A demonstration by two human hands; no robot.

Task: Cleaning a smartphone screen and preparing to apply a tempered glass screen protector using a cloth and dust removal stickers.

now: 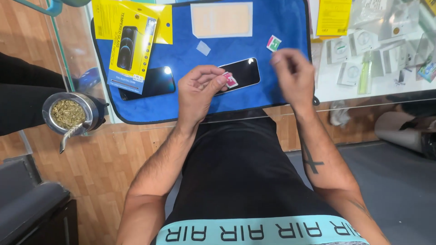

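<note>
The left hand [198,90] pinches a small pink-and-white wipe packet [230,80] between thumb and fingertips, just over the near end of a dark phone [243,72] lying on the blue mat [277,27]. The right hand [293,75] hovers beside it, blurred, so I cannot tell its grip. Best to hold the packet firmly by one edge, clear of the screen, while the other hand works it.
</note>
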